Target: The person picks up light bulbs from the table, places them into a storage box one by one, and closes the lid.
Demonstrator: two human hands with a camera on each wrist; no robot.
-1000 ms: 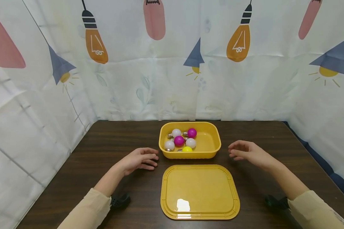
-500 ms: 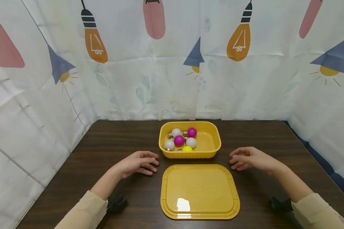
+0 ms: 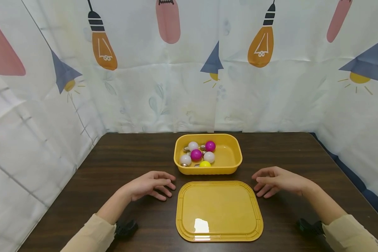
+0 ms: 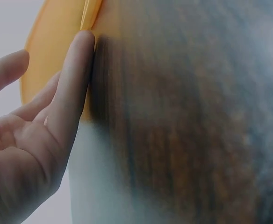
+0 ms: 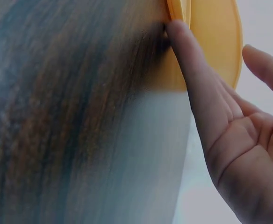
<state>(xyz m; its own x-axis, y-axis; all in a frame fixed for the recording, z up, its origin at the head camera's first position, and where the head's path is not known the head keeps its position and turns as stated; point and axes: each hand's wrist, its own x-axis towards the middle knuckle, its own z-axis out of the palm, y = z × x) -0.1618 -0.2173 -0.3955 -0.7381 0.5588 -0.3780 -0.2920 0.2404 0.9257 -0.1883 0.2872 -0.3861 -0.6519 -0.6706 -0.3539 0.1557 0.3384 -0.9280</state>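
A flat yellow tray lies on the dark wood table, and behind it stands a deeper yellow bin. Several light bulbs are in the bin's left part: white bulbs, magenta bulbs and a yellow bulb. My left hand, fingers relaxed, is just left of the tray's far corner and holds nothing. On the other side my right hand is likewise relaxed and holds nothing, close to the tray's far right corner. Both wrist views show extended fingers near yellow plastic; whether they touch it, I cannot tell.
The dark wood table reaches back to a white curtain printed with lamps and bulbs, which also hangs at both sides. A dark wrist device sits under the left wrist, another wrist device under the right.
Both hands have come down and slightly nearer the person, from beside the bin to beside the tray's far corners. The bin, bulbs and tray have stayed in place.
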